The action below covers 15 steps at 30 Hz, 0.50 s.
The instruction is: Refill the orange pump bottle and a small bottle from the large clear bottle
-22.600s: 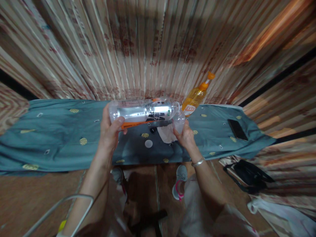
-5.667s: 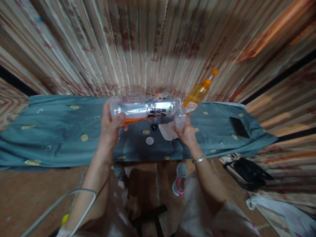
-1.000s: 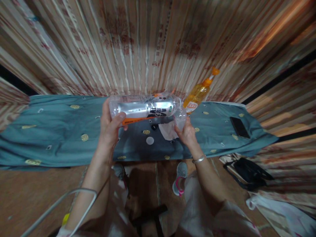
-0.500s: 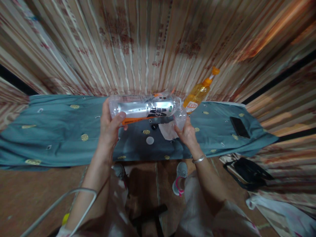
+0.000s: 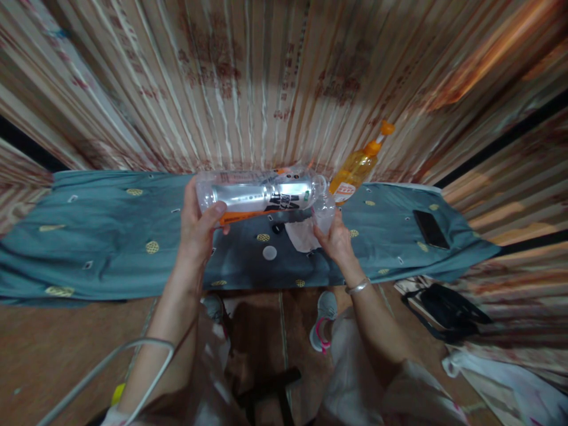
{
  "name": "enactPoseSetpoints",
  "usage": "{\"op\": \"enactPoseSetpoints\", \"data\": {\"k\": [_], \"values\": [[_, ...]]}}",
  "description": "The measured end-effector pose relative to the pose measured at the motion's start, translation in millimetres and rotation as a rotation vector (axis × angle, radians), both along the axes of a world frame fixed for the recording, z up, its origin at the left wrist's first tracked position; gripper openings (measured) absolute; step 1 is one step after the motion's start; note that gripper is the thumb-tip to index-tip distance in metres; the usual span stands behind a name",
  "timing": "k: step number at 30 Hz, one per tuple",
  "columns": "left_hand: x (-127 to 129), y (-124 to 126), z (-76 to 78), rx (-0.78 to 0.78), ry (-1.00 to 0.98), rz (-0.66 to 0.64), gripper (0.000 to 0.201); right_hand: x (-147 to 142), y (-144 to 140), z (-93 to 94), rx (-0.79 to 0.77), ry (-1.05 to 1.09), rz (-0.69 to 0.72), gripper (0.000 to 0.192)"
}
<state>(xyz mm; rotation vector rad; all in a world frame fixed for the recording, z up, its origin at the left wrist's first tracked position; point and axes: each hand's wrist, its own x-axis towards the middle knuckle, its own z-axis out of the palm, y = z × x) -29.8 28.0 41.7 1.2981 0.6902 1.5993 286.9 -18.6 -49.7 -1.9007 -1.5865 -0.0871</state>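
Note:
A large clear plastic bottle (image 5: pixel 284 195) with a silver, black and orange label lies almost level in the air, its neck to the right. My left hand (image 5: pixel 197 216) is closed around its base end. My right hand (image 5: pixel 335 236) grips a small clear plastic container (image 5: pixel 325 214), held upright beneath the large bottle's mouth. Whether the two touch I cannot tell. Behind that hand stands an orange pump bottle (image 5: pixel 350 171). Below the large bottle lie a white tissue (image 5: pixel 302 235), a small black piece (image 5: pixel 278 228) and a round whitish cap (image 5: pixel 269 252).
A teal patterned cloth (image 5: pixel 110 236) covers the long table. On its right end lies a black phone (image 5: pixel 430 229). A patterned curtain (image 5: pixel 248 89) hangs behind. A black bag (image 5: pixel 448 307) is at the lower right, and a grey cable (image 5: pixel 146 342) loops at the lower left.

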Motion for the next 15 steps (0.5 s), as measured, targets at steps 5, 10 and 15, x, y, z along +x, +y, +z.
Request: {"op": "enactPoseSetpoints", "data": {"k": [5,10,15], "values": [[1,-1,1.8,0.000,-0.008,0.021,0.063,2,0,-1.3,0.019,0.009,0.023,0.068],[2,-3,4.5,-0.018,-0.011,0.011,0.058,-1,-1,5.5,-0.041,0.049,-0.004,0.068],[3,-2,3.4,0.000,-0.022,0.019,0.057,-3,-2,7.9,-0.068,0.041,-0.013,0.071]]}}
